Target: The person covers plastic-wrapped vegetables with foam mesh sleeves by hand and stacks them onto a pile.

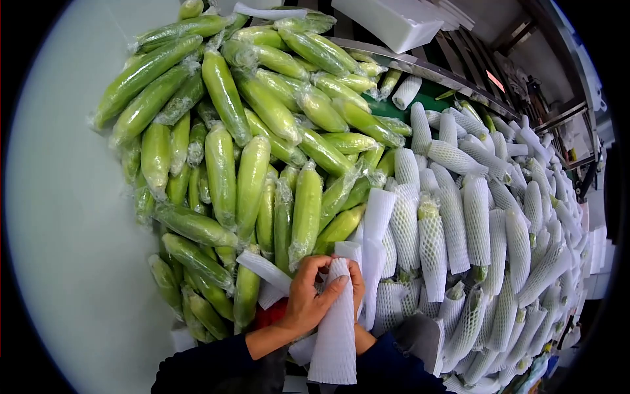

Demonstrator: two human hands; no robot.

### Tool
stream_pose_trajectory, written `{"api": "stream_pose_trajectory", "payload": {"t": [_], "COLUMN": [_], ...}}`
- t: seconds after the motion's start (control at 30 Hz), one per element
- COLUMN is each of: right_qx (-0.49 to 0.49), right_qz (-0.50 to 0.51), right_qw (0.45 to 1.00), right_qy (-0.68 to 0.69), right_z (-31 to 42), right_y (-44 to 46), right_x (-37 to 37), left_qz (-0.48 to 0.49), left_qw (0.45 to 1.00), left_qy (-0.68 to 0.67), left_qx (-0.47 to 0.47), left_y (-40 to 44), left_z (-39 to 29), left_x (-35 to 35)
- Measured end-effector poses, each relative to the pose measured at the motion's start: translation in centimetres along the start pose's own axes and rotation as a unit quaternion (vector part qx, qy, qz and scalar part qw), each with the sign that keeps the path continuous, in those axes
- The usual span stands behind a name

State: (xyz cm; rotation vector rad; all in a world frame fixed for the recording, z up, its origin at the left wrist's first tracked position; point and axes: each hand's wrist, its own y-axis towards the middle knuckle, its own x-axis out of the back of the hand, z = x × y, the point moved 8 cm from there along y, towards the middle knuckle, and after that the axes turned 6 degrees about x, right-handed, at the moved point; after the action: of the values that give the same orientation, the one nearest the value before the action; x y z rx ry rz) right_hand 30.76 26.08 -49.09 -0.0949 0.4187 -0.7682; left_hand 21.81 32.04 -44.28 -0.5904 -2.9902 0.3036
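Both hands meet low in the middle of the view on a white foam net sleeve. My left hand is closed on its upper left side, with the thumb lying across the sleeve. My right hand grips the top from the other side, its fingers partly hidden behind the foam. The sleeve hangs down toward me and widens at the bottom; whether anything is inside it, I cannot tell. Just beyond the hands lie long green gourds wrapped in clear film. Another loose foam sleeve rests on them at left.
A big heap of film-wrapped gourds fills the left and middle. To the right, many gourds in white foam sleeves are piled. Flat foam sleeves stand between the heaps. A metal rail and a white foam box are at the back.
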Motion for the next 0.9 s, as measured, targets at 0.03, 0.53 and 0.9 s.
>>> {"api": "stream_pose_trajectory", "payload": {"t": [0.03,0.53,0.9], "right_qx": [-0.004,-0.41,0.004], "right_qz": [-0.009,0.343,0.216], "right_qw": [1.0,0.84,0.925], "right_qy": [-0.01,0.088,-0.311], "right_z": [0.6,-0.7,1.1], "right_y": [0.1,-1.6,5.1], "right_x": [-0.3,-3.9,-5.4], "left_qz": [-0.003,0.145,-0.155], "left_qw": [1.0,0.754,0.987], "left_qy": [0.006,-0.52,0.016], "left_qx": [0.001,0.375,0.032], "left_y": [-0.2,-1.3,3.6], "left_z": [0.0,4.0,5.1], "left_x": [0.1,3.1,7.7]}}
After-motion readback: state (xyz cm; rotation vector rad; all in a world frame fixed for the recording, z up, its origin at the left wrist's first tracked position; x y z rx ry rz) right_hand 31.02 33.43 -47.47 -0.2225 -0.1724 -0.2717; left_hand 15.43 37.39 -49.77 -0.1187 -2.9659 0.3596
